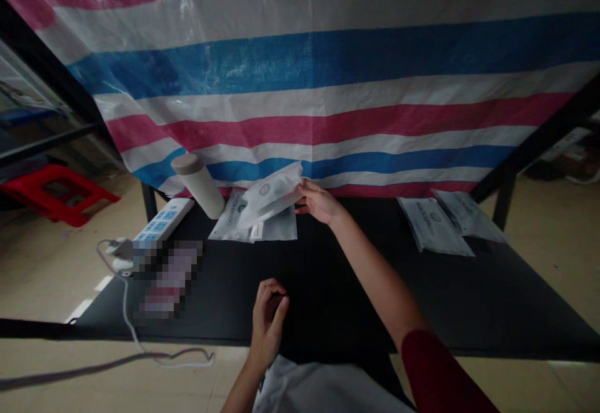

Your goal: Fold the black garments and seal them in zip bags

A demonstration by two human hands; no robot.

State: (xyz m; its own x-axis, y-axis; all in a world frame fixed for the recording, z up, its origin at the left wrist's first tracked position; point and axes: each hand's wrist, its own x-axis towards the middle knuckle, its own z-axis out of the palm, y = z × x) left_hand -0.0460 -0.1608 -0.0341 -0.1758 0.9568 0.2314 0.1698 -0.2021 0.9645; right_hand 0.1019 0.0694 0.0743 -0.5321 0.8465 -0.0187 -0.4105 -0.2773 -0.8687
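Note:
My right hand [319,202] reaches out over the far side of the black table, its thumb and fingers closed on the right edge of a translucent frosted plastic bag [269,191]. The bag is lifted and tilted, with a round grey logo on it. Under it lie more frosted plastic bags [280,225] with dark lettering, partly covered by the held one. My left hand [268,320] hovers near the front edge of the table, fingers loosely curled and the thumb a little apart from them. Nothing shows in it.
Two printed plastic bags [438,225] lie at the right of the black table [337,288]. At the left are a white bottle [201,188], a power strip [164,222], a blurred-out flat item [171,278] and a cable [125,300]. Striped sheeting [309,57] hangs behind; a red stool [60,191] stands left.

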